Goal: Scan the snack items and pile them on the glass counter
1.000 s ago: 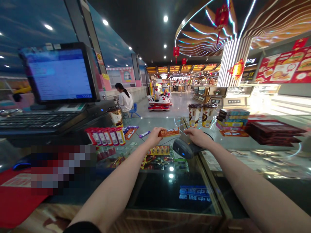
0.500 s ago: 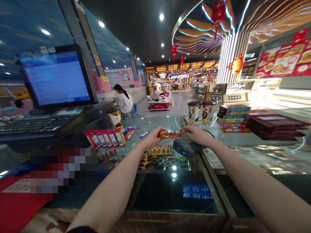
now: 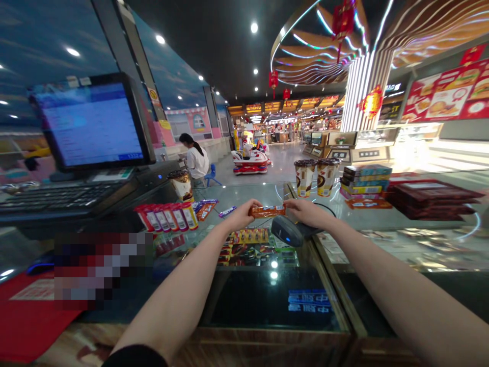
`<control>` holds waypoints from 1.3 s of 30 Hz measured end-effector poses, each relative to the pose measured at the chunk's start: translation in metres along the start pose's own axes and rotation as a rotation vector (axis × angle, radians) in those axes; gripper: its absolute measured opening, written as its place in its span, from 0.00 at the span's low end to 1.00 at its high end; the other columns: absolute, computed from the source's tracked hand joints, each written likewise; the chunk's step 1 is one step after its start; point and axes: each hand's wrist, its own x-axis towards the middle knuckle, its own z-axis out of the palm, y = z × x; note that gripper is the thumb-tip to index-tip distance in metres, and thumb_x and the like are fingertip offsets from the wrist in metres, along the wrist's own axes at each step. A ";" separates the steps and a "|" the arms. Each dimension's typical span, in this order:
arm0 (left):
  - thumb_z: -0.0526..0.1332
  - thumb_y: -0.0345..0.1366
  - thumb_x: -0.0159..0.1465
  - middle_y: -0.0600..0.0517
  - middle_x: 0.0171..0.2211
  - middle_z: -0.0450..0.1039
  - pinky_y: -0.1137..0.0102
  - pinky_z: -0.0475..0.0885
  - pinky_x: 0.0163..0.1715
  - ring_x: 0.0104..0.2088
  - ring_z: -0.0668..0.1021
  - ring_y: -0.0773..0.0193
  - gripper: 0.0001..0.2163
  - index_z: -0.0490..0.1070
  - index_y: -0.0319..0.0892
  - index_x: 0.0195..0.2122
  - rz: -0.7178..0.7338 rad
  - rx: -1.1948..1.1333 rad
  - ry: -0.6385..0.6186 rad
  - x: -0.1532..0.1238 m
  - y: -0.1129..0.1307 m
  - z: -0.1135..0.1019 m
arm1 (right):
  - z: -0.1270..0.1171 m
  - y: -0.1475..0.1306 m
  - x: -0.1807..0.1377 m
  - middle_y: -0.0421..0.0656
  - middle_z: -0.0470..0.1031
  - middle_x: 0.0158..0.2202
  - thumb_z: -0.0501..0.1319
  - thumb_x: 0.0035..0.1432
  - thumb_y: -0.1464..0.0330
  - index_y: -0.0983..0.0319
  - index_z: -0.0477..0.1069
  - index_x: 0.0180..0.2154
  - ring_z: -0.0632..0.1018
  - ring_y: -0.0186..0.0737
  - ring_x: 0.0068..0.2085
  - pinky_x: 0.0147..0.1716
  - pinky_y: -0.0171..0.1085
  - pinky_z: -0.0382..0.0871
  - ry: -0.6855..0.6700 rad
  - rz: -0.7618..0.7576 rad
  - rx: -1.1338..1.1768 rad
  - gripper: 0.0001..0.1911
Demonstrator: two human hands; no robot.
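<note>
An orange-wrapped snack bar (image 3: 268,211) is stretched sideways between my hands, just above the glass counter. My left hand (image 3: 244,214) is closed on its left end. At the right end, my right hand (image 3: 303,210) has its fingers closed on the wrapper. Right below and in front of the right hand is a dark barcode scanner (image 3: 286,232) with a small blue light. To the left, a few purple and orange wrapped bars (image 3: 206,208) lie on the glass, beside a row of several red-capped tubes (image 3: 168,216).
A monitor (image 3: 91,122) and keyboard (image 3: 64,199) occupy the left, with one cup (image 3: 181,184) beside them. Two lidded cups (image 3: 304,178), stacked boxes (image 3: 364,183) and brown flat packs (image 3: 431,196) stand on the right. A seated person (image 3: 195,158) is beyond the counter.
My hands and the orange bar stay in nearly the same place. The view has shifted very slightly.
</note>
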 end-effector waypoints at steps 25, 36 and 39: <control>0.62 0.36 0.57 0.50 0.39 0.75 0.67 0.71 0.40 0.37 0.76 0.62 0.18 0.70 0.38 0.49 -0.118 0.052 0.006 -0.002 0.008 0.001 | 0.002 0.006 0.001 0.46 0.76 0.55 0.52 0.63 0.73 0.61 0.73 0.56 0.76 0.47 0.55 0.56 0.43 0.67 0.009 -0.029 -0.016 0.22; 0.64 0.33 0.57 0.48 0.43 0.77 0.64 0.71 0.47 0.43 0.77 0.58 0.17 0.75 0.42 0.49 -0.076 0.213 0.128 -0.002 -0.007 -0.005 | -0.018 0.020 -0.007 0.46 0.80 0.50 0.53 0.63 0.72 0.61 0.73 0.55 0.79 0.43 0.51 0.54 0.43 0.70 0.006 -0.050 0.202 0.21; 0.64 0.33 0.57 0.48 0.43 0.76 0.63 0.70 0.48 0.42 0.76 0.58 0.17 0.75 0.41 0.49 -0.092 0.229 0.143 -0.002 -0.010 -0.005 | -0.031 0.018 -0.018 0.46 0.80 0.49 0.55 0.63 0.69 0.60 0.74 0.53 0.79 0.44 0.50 0.53 0.44 0.71 -0.094 -0.081 0.240 0.19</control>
